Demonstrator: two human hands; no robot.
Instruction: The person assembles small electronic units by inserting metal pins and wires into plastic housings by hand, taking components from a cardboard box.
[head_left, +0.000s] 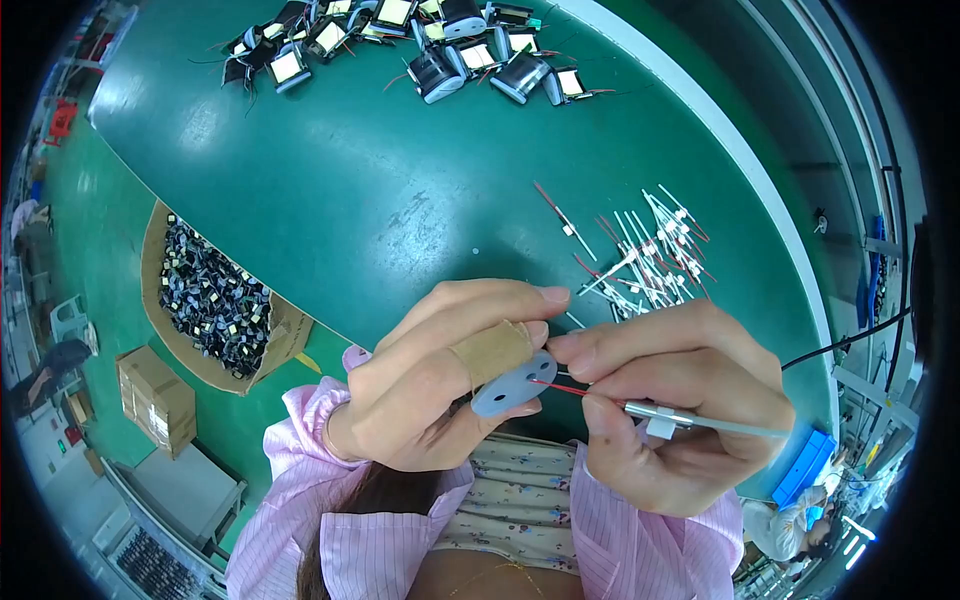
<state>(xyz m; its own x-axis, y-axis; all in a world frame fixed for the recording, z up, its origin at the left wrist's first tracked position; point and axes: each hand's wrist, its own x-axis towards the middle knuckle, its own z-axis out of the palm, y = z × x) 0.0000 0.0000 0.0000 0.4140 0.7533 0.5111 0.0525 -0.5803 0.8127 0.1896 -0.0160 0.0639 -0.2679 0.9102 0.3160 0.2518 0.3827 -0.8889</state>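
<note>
Over the near part of the table, my left hand (430, 375), with tan tape around a finger, grips a part with a grey oval end cap (503, 393). Small dark holes show in the cap; the rest of the part is hidden by my fingers. My right hand (690, 400) pinches a wired piece with a silver sleeve (655, 411), a small white tab and a pale tube reaching back across the palm. A thin red wire (568, 388) runs from it to one of the cap's holes. Whether the wire tip sits inside is too small to tell.
Several similar wired pieces (650, 250) lie in a loose pile beyond my right hand. Black and grey parts with yellow pads (437, 75) crowd the table's far edge. Left of the green table (300, 200), a carton (150, 260) full of small dark parts stands beside a closed box (160, 400).
</note>
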